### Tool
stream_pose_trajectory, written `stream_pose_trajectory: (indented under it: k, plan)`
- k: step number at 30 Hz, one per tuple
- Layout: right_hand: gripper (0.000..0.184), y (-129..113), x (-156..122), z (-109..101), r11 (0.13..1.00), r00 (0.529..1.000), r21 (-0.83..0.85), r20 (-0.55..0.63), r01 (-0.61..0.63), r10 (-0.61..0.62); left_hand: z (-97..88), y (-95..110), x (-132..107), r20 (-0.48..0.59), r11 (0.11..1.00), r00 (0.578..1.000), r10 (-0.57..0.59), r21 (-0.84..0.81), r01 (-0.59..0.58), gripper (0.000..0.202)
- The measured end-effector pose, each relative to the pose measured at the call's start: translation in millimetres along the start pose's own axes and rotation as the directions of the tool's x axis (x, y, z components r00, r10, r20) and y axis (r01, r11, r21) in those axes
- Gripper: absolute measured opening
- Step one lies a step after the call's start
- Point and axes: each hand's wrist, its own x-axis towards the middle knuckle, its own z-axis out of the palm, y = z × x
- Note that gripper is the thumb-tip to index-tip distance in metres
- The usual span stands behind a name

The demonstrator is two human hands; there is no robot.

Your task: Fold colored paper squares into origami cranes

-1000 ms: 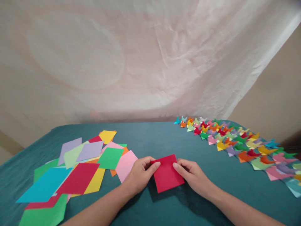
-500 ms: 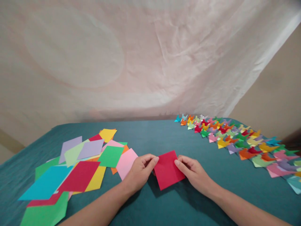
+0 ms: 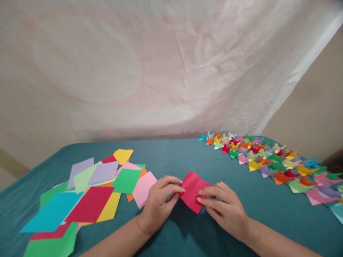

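Note:
A red square of paper point(image 3: 193, 189) is lifted a little off the teal cloth and curls over at its far edge. My left hand point(image 3: 158, 201) pinches its left corner between thumb and fingers. My right hand point(image 3: 224, 208) pinches its right side, fingers closed on the sheet. The paper bends between the two hands.
Loose coloured paper squares point(image 3: 88, 192) lie scattered at the left. Rows of several small folded paper figures point(image 3: 268, 160) run along the right side of the teal tablecloth point(image 3: 174, 157). A pale sheet hangs behind the table.
The red sheet lay flat under my fingertips before; now both hands have raised it and its far edge curls toward me.

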Motion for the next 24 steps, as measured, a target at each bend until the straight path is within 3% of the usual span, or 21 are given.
stream_pose_trajectory:
  k: [4, 9, 16, 24]
  plan:
    - [0.023, 7.1, 1.5, 2.2, 0.998, 0.998, -0.061, 0.064, -0.012, 0.016, 0.9, -6.0, 1.0, 0.071, 0.988, 0.997, -0.008, 0.156, -0.003, 0.017]
    - [0.019, 6.8, 3.9, 3.8, 0.997, 0.991, -0.057, 0.123, -0.041, 0.048, 2.3, -12.1, 1.2, 0.180, 0.971, 0.984, -0.009, 0.236, -0.034, 0.014]
    - [0.015, 6.4, 6.0, 5.4, 0.988, 0.983, 0.065, 0.129, -0.143, 0.134, 4.2, -11.1, -0.4, 0.287, 0.972, 0.958, -0.020, 0.232, -0.049, 0.011]
    - [0.013, 2.4, 10.5, 1.1, 0.936, 0.941, 0.171, 0.198, -0.309, 0.274, 2.4, -2.4, 0.7, 0.343, 0.979, 0.935, -0.085, 0.206, 0.014, 0.017]
